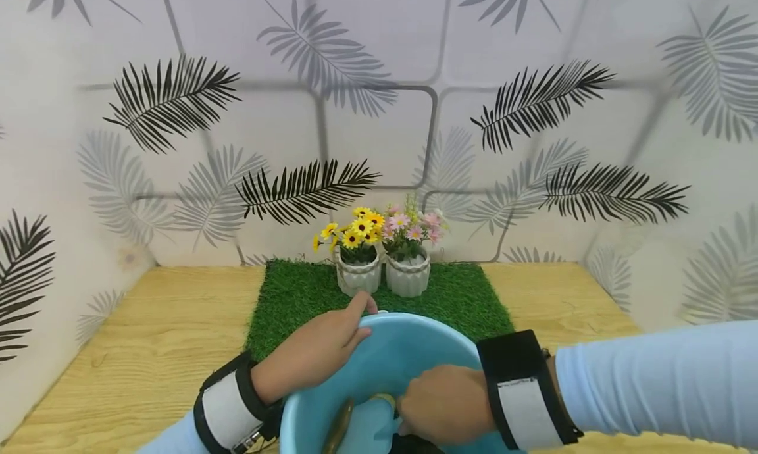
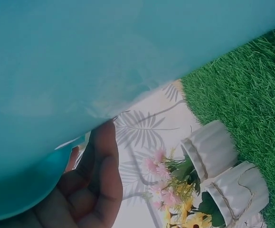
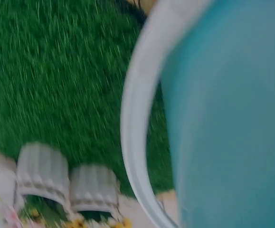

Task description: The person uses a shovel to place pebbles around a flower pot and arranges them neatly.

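A light blue bucket (image 1: pixel 414 345) fills the lower middle of the head view. My left hand (image 1: pixel 322 342) grips its far left rim, thumb over the edge and curled fingers (image 2: pixel 106 183) outside. Down inside the bucket is my right hand (image 1: pixel 447 404), knuckles up and fingers curled; its fingertips are hidden, and I cannot tell what they hold. Close beside it lie a light blue piece with a yellowish edge (image 1: pixel 385 399), a long brownish thing (image 1: pixel 339 428) and something black (image 1: pixel 414 445). The bucket's white handle (image 3: pixel 136 109) curves past its side in the right wrist view.
Behind the bucket, a green artificial grass mat (image 1: pixel 296 293) covers part of the wood-patterned table (image 1: pixel 160 329). Two white pots stand on it, one with yellow flowers (image 1: pixel 358 276), one with pink flowers (image 1: pixel 408 275). A leaf-patterned wall (image 1: pixel 379 145) closes off the back.
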Demonstrator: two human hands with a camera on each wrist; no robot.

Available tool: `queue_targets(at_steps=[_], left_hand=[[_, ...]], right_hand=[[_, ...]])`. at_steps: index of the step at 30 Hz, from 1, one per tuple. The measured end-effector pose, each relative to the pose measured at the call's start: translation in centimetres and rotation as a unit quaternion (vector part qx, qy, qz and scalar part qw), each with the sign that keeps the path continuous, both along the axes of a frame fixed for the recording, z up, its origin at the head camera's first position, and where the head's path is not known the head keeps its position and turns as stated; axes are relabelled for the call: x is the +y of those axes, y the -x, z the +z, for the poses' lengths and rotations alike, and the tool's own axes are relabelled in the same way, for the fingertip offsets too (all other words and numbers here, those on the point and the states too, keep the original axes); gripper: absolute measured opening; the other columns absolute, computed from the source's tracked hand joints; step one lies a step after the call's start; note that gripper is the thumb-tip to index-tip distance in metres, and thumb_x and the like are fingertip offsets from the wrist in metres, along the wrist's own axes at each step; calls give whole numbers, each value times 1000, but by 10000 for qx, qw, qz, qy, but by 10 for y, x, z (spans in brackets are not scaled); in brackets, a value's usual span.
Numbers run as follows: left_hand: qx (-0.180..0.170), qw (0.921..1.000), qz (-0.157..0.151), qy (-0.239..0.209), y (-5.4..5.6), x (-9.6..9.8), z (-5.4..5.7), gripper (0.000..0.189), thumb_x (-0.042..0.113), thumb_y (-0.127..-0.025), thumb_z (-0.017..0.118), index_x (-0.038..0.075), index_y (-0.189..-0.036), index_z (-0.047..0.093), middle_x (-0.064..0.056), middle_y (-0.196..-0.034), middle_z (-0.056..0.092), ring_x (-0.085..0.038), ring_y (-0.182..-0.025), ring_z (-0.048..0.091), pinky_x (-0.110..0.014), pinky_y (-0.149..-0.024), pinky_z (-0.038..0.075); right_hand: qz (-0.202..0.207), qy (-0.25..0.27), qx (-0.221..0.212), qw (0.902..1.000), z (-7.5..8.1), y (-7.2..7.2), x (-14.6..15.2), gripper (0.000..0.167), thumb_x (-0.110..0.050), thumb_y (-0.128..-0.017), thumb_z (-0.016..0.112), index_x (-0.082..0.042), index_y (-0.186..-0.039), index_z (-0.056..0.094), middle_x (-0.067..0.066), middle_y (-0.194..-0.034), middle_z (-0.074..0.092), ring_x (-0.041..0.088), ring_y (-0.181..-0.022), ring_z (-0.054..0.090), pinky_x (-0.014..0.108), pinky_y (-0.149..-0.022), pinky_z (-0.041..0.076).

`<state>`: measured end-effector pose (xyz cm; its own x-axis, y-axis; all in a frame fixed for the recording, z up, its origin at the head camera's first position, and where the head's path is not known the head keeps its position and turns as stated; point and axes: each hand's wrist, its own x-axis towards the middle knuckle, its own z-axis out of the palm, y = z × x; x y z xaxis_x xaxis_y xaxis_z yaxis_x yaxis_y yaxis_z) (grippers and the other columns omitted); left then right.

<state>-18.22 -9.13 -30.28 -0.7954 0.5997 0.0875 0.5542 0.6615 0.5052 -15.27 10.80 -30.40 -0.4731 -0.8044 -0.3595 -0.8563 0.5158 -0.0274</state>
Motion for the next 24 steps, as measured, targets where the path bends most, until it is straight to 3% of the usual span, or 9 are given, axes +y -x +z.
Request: queue_targets(at_steps=[5,10,13,18,24], left_hand=[[24,10000,-57,-37,-1,0,3,20,17,-101,42,12,-119,36,-1,-72,56,-8,-62,55,-26,-58,41],[-16,9999,-90,-91,-1,0,2,18,17,-102,41,13,-118,36,-1,-76,58,-9,-66,58,-26,-60,42],[-69,9999,-82,-104,0,-1,1,18,17,-102,41,13,-118,35,-1,-75,58,-9,-65,58,-26,-59,42],[-156,9998,-69,-120,1,-2,1,19,17,-102,41,13,-119,35,-2,-74,57,-7,-61,55,-26,-58,41],[-134,9997,-134,-141,1,-2,1,19,18,-102,41,13,-119,35,-1,-71,55,-7,-58,52,-25,-57,40]], right_hand=[[316,299,216,9988,-6,1,4,22,-30,-95,55,-20,-76,60,-9,-56,46,-1,-47,39,13,-48,30],[369,391,-6,9986,-6,0,5,24,-31,-97,50,-19,-78,58,-11,-55,37,-1,-46,34,14,-48,25],[484,400,86,9980,-4,-2,7,23,-32,-98,49,-18,-81,57,-11,-55,37,-2,-46,34,13,-48,24],[933,586,375,9932,5,-5,12,25,-34,-99,46,-18,-81,54,-13,-55,32,-4,-44,30,12,-48,20],[1788,784,679,9784,23,-2,21,26,-33,-101,41,-19,-82,52,-13,-57,33,-5,-46,26,9,-50,18]])
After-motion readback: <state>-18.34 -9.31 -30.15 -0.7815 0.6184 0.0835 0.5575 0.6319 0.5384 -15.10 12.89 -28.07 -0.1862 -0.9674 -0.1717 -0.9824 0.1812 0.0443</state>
